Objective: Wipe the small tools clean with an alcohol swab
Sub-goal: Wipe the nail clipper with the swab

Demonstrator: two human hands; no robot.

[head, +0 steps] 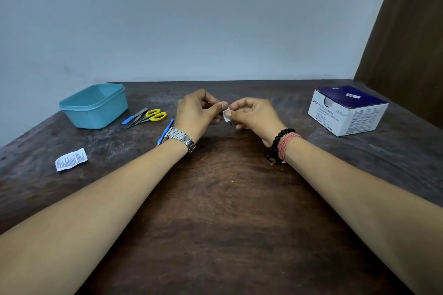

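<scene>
The small metal tool [230,122] held between the two hands is almost wholly hidden: only a thin dark sliver shows below the fingers at the frame's centre, too small to name. A blue-handled tool [165,132] lies partly behind the left wrist, its lower end cut off by a metal watch [182,138].

The alcohol swab [226,114] is a small white folded square, pinched at the meeting point of the hands and wrapped against the tool. The left hand [197,111] has its fingers curled, thumb and forefinger pinching one end of the tool. The right hand [255,114] is curled too, pinching the swab. Both hands hover above the dark wooden bench [223,199], forearms reaching in from the lower corners.

At centre left lie yellow-handled scissors [153,117] and another blue-handled tool [134,116], just beside a teal tub [96,106]. A torn white wrapper [71,159] lies at lower left. The swab box [347,111] sits at the right.
</scene>
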